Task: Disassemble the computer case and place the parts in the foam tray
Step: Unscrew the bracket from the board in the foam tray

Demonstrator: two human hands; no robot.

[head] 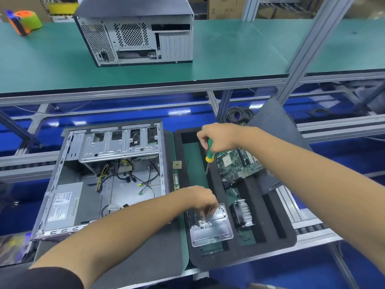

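Note:
The open computer case (100, 178) lies on its side at the left, with loose cables and the power supply (62, 207) inside. To its right sits the black foam tray (277, 226). It holds a motherboard (237, 165), a heatsink with fan (242, 214) and a clear plastic box (214, 230). My left hand (203, 202) reaches over the box with its fingertips down at small screws inside; whether it pinches one is hidden. My right hand (218, 136) grips a green and yellow screwdriver (210, 155) above the tray, tip pointing down.
A CPU chip (177, 164) and a memory stick (176, 181) lie on the green mat between case and tray. A second closed case (135, 36) stands on the upper green shelf, a tape dispenser (23, 21) at its left. A grey side panel (270, 122) leans behind the tray.

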